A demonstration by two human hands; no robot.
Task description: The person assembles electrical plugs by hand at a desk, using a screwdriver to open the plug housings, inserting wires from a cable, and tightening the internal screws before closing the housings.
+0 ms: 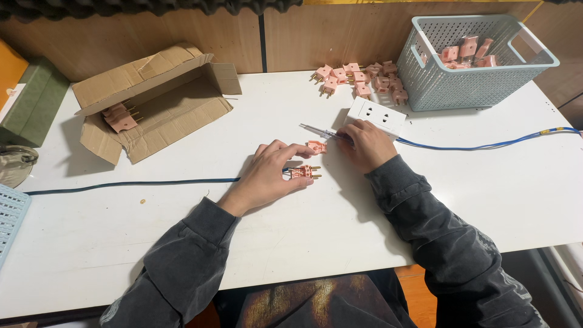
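Note:
My left hand (267, 173) lies palm down on the white table (303, 231), its fingertips touching an opened pink plug half with brass pins (303, 172). A second pink plug piece (316, 146) sits just beyond my index finger. My right hand (366, 144) is closed around a thin clear-handled screwdriver (316, 130) whose shaft points left above that piece. A white socket block (376, 115) stands right behind my right hand.
A pile of pink plugs (361, 78) lies at the back, beside a pale blue basket (486, 85) holding more. An open cardboard box (152, 103) with plugs sits at left. A blue cable (486, 146) runs across the table. Another basket's corner (9, 212) shows far left.

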